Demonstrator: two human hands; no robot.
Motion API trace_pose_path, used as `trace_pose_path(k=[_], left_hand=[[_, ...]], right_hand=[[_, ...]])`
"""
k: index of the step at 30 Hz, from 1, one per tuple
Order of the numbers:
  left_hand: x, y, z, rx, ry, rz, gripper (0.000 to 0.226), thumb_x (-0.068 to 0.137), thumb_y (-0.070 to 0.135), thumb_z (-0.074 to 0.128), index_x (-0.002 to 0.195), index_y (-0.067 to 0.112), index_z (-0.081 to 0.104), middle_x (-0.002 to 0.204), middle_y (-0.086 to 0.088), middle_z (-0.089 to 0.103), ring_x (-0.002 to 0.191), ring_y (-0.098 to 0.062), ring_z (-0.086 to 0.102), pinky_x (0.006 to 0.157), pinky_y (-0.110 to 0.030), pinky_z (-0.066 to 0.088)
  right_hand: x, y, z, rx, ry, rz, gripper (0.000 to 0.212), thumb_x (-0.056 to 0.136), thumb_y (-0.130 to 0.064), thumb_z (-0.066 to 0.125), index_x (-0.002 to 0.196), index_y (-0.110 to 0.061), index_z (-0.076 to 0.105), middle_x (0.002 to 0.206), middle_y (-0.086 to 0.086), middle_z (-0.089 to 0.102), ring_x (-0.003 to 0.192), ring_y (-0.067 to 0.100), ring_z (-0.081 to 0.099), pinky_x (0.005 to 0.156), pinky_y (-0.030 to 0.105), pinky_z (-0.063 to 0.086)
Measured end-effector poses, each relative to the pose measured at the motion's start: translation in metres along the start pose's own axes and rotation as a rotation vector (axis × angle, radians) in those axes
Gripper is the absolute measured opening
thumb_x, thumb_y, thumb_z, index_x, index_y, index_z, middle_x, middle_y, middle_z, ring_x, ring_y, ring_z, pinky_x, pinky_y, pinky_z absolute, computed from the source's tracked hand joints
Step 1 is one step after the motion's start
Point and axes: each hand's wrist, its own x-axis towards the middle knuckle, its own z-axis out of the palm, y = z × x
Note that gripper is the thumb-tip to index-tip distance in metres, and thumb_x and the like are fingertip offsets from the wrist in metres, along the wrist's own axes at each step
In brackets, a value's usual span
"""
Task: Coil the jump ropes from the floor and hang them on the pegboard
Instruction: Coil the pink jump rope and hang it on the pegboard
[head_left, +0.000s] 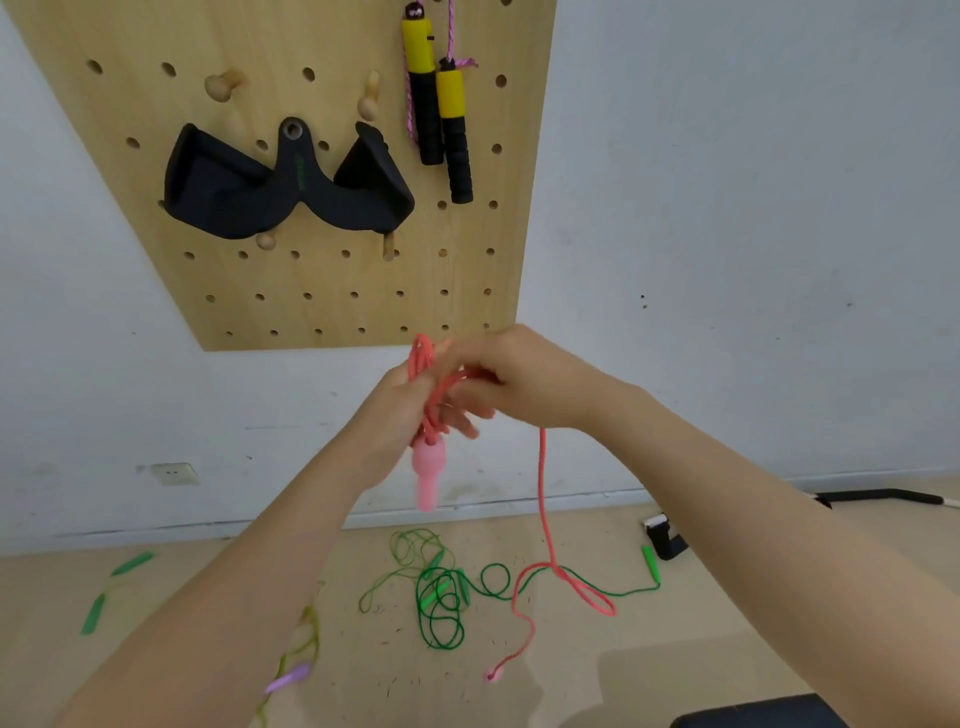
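I see the white wall (727, 208) filling most of the view, with the wooden pegboard (322, 291) mounted on it at upper left. Below runs the tan floor (675, 649). On the pegboard hangs a black strap handle (249, 192) resting across pegs, and to its right a jump rope with yellow-and-black handles (441, 114) hangs from the top, its pink patterned cord beside them.

On the floor, a tangle of green jump rope (441, 592) lies near the middle, one green handle out to the right by the wall. More green handles (93, 613) lie at far left, and a yellowish rope with a purple handle (291, 675) lies behind my left forearm.

Both hands meet in front of the pegboard's lower edge. My left hand (395, 415) is curled around several loops of the pink jump rope (543, 493), with its pink handle (427, 478) hanging below the fist. My right hand (514, 379) pinches the same rope just beside the loops. From there the cord drops to the floor, crosses the green rope and ends at its other pink handle (491, 675).
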Motion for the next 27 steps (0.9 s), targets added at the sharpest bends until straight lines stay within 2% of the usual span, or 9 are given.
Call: trace_pose_path(k=[4,8,10,13,16,19,22,24,27], left_hand=[[-0.005,-0.003,0.001,-0.357,-0.136,-0.065,0.064,0.088,0.059,0.024,0.075,0.006,0.059,0.027,0.001,0.032,0.028,-0.012,0.031,0.046,-0.022,0.037],[-0.014,0.011,-0.001,-0.486,-0.525,-0.089,0.045,0.069,0.057,0.07,0.057,0.017,0.053,0.027,0.009,0.032,0.022,-0.003,0.025,0.039,-0.017,0.038],[-0.015,0.016,-0.005,-0.54,-0.696,-0.064,0.034,0.076,0.043,0.072,0.061,0.018,0.055,0.029,0.01,0.033,0.024,-0.006,0.023,0.042,-0.016,0.042],[-0.02,0.023,-0.003,-0.832,-0.936,0.048,0.032,0.1,0.023,0.039,0.092,0.001,0.061,0.039,0.002,0.035,0.029,-0.009,0.025,0.057,-0.021,0.044],[-0.025,0.037,-0.016,-1.029,-0.831,0.14,0.038,0.101,0.013,0.03,0.127,-0.011,0.043,0.051,-0.013,0.051,0.033,-0.011,0.029,0.062,-0.027,0.041],[-0.02,0.042,-0.02,-1.034,-0.608,0.12,0.038,0.1,0.018,0.033,0.131,0.006,0.049,0.09,-0.016,0.07,0.041,-0.013,0.048,0.056,-0.018,0.044],[-0.01,0.032,-0.022,-0.544,-0.046,0.11,0.031,0.098,0.016,0.037,0.123,0.022,0.054,0.102,-0.005,0.072,0.065,-0.012,0.068,0.059,-0.021,0.054],[-0.003,0.025,-0.018,-0.289,0.004,0.085,0.033,0.097,0.012,0.042,0.129,0.022,0.047,0.11,-0.002,0.069,0.089,-0.016,0.069,0.075,-0.025,0.055],[0.005,0.01,-0.01,0.087,0.042,0.028,0.037,0.093,0.017,0.055,0.13,0.023,0.051,0.111,0.024,0.058,0.109,-0.009,0.059,0.092,-0.027,0.048]], right_hand=[[0.0,0.007,-0.016,0.155,0.195,0.085,0.036,0.075,-0.026,0.078,0.072,-0.021,0.042,0.06,-0.012,0.044,0.051,0.004,0.039,0.053,0.018,0.034],[-0.003,0.015,-0.017,0.411,0.137,0.202,0.036,0.065,-0.034,0.081,0.062,-0.02,0.049,0.053,-0.007,0.046,0.051,0.01,0.038,0.051,0.023,0.033],[-0.002,0.02,-0.006,0.618,0.056,0.21,0.031,0.066,-0.036,0.073,0.064,-0.012,0.054,0.05,-0.011,0.046,0.049,0.008,0.038,0.052,0.016,0.03],[0.002,0.032,0.017,0.825,0.003,0.237,0.05,0.074,-0.049,0.064,0.076,0.001,0.064,0.063,0.004,0.053,0.061,0.017,0.046,0.064,0.022,0.037],[-0.007,0.05,0.043,0.81,-0.074,0.416,0.037,0.081,-0.047,0.055,0.062,-0.016,0.055,0.054,-0.012,0.049,0.056,0.008,0.043,0.068,0.024,0.041],[-0.014,0.051,0.065,0.533,-0.28,0.535,0.041,0.098,-0.044,0.038,0.072,-0.015,0.053,0.062,-0.004,0.047,0.059,0.013,0.04,0.068,0.03,0.037],[-0.009,0.031,0.068,0.042,-0.447,0.412,0.028,0.098,-0.039,0.038,0.095,-0.012,0.043,0.087,0.006,0.052,0.075,0.022,0.047,0.071,0.034,0.037],[-0.003,0.014,0.059,-0.126,-0.428,0.262,0.019,0.094,-0.025,0.045,0.105,-0.009,0.045,0.098,0.01,0.057,0.085,0.026,0.051,0.072,0.034,0.039],[0.001,-0.004,0.046,-0.257,-0.486,0.11,0.022,0.088,-0.008,0.044,0.105,-0.007,0.057,0.101,0.009,0.062,0.088,0.025,0.055,0.073,0.03,0.041]])
